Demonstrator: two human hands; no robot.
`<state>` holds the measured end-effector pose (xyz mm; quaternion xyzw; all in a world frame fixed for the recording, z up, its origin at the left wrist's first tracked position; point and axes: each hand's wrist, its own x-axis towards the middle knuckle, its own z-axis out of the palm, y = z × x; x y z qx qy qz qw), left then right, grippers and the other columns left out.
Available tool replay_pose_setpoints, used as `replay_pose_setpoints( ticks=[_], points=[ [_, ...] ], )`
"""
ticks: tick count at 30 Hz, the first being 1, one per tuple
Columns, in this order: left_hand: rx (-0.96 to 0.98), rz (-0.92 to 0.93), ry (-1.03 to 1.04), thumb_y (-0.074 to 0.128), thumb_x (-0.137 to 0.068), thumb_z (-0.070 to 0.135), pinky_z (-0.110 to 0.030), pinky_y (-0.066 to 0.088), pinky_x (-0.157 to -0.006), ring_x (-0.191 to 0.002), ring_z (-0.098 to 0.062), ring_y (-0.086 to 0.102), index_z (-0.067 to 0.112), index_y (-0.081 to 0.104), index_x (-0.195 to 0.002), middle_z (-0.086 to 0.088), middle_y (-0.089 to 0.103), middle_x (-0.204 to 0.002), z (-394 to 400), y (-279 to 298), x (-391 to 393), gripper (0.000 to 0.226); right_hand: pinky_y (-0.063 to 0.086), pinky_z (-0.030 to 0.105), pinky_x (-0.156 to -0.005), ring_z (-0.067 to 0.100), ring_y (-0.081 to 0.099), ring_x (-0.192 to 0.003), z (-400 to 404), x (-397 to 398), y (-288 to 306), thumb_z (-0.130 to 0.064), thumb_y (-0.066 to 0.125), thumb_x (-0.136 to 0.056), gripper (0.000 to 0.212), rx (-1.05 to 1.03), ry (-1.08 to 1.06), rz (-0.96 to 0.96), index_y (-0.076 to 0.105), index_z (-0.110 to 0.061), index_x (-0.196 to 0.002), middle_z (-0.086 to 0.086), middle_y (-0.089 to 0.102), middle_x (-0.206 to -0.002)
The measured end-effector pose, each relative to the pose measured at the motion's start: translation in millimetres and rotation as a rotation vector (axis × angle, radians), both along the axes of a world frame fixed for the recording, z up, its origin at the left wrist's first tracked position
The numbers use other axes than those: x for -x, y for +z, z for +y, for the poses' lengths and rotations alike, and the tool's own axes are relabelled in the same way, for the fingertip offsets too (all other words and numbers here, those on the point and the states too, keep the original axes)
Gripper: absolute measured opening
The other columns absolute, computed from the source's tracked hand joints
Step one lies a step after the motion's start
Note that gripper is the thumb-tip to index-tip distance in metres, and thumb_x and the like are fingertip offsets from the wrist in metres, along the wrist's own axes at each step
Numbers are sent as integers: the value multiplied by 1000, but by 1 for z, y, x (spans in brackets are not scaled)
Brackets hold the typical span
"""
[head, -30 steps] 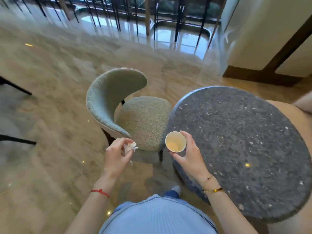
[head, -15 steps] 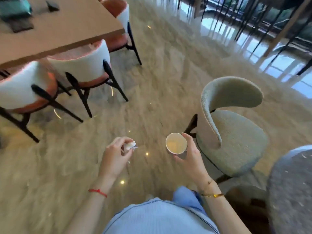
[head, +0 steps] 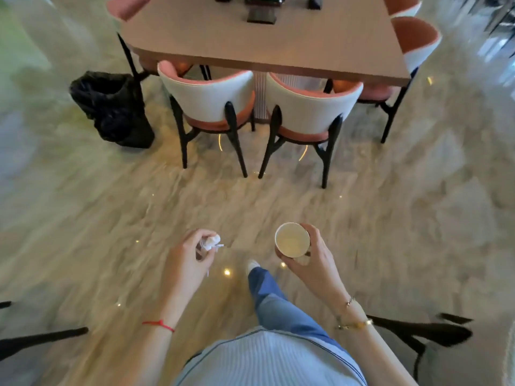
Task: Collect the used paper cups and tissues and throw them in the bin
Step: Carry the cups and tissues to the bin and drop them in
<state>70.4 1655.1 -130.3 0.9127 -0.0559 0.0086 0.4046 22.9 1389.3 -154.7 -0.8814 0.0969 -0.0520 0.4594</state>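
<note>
Cup (head: pixel 292 240), paper, upright, gripped in the right hand (head: pixel 312 263) at near centre-right, fingers (head: pixel 312 232) curled round its far and right side, thumb under its near wall. Mouth open upward, pale inside, perhaps a little liquid at the bottom; hard to tell. Tissue (head: pixel 210 242), white and crumpled, pinched in the left hand (head: pixel 189 260) just left of the cup, fingers closed narrowly about it, a shred sticking out to the right. Both hands held out over the floor (head: pixel 111 218), apart from each other, a gap of bare marble between them. Red string on the left wrist, gold bracelets on the right. Below, a pale striped shirt, a blue trouser leg stepping forward and a light shoe tip between the hands.

Bin (head: pixel 111 107), lined with a black bag, standing on the floor at far left, well apart from both hands, just beside the left corner of the counter (head: pixel 264 45). Two chairs (head: pixel 209 101) with white backs and orange seats, black legs, tucked under the near edge of the counter, side by side; more such chairs at its right and far-left ends. Dark objects on the far part of the counter, too cropped to name. Black chair legs at the near left and near right edges.
</note>
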Motion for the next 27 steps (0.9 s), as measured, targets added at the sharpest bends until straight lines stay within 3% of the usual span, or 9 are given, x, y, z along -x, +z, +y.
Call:
replay_pose_setpoints(
  ticks=[4,7,11,14,19,24,27],
  points=[
    [-6,2,149,74,-79,11,-11,40,-55,-63,-6,61,41,61,-89,14,64,-82,16,3,-60,34,39,1,-77,-12,47,-107,8,-98,4,-48,80,-72,67,12,149,-46,37,-41,-124,-30,48,-114],
    [-1,-34,227,76,-77,10,-7,41,-56,-66,-5,62,41,61,-91,15,64,-83,25,9,-108,36,41,5,-76,-11,48,-107,15,-175,11,-50,79,-72,68,12,250,-77,37,-43,-124,-32,47,-115],
    [15,-80,341,76,-76,6,-18,49,-59,-71,-7,62,37,62,-93,18,63,-88,39,15,-163,38,45,15,-82,-5,50,-108,34,-267,21,-48,79,-74,66,16,392,-88,38,-38,-125,-22,52,-118],
    [27,-83,431,76,-77,4,-26,53,-60,-71,-8,62,37,65,-94,14,64,-90,51,17,-195,39,43,10,-81,-7,49,-109,52,-322,24,-47,79,-74,64,8,477,-92,38,-40,-123,-26,51,-116],
    [-12,-116,511,77,-75,1,-5,43,-60,-78,0,60,29,66,-95,19,60,-91,77,18,-251,36,42,5,-77,-10,48,-109,89,-403,15,-49,80,-72,66,-3,572,-68,36,-45,-122,-32,48,-115],
    [-14,-71,573,76,-77,5,-5,42,-62,-82,-1,59,28,66,-96,10,62,-90,117,9,-327,31,46,15,-81,-7,50,-108,139,-488,-2,-51,80,-70,69,-26,613,-40,36,-44,-122,-26,51,-117],
    [7,-67,629,76,-77,5,-8,43,-59,-73,-4,61,24,69,-97,7,63,-86,153,11,-386,29,49,22,-85,-4,51,-109,179,-551,0,-53,80,-69,72,-30,633,-30,35,-43,-125,-20,51,-119]
  ],
)
